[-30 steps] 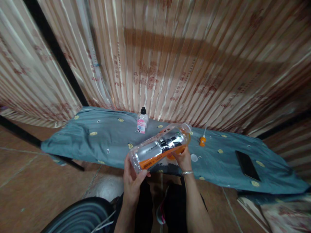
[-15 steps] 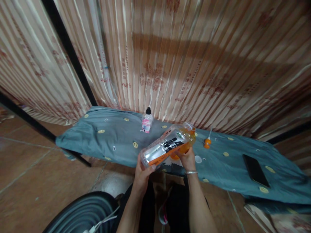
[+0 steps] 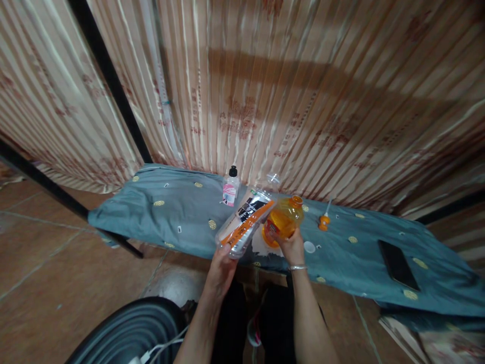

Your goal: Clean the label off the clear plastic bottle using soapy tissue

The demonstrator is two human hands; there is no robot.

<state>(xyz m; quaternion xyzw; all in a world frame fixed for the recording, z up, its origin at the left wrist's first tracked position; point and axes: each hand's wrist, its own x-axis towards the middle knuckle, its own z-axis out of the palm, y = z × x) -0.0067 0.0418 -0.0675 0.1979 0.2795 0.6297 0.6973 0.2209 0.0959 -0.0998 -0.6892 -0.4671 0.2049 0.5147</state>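
Cloth-covered bench (image 3: 189,212); left hand (image 3: 223,269) clamped on tilted clear bottle (image 3: 246,220), right hand (image 3: 293,248) on bottle of orange liquid (image 3: 285,218).

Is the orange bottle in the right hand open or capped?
Open: the orange bottle shows a bare mouth; an orange stemmed cap lies apart on the cloth.

Bottles (image 3: 246,220) before curtain (image 3: 257,91) (phone (image 3: 398,265) rightward)

Clear btl (image 3: 246,221) now steeper, neck (image 3: 273,180) swung off orange btl (image 3: 287,217).
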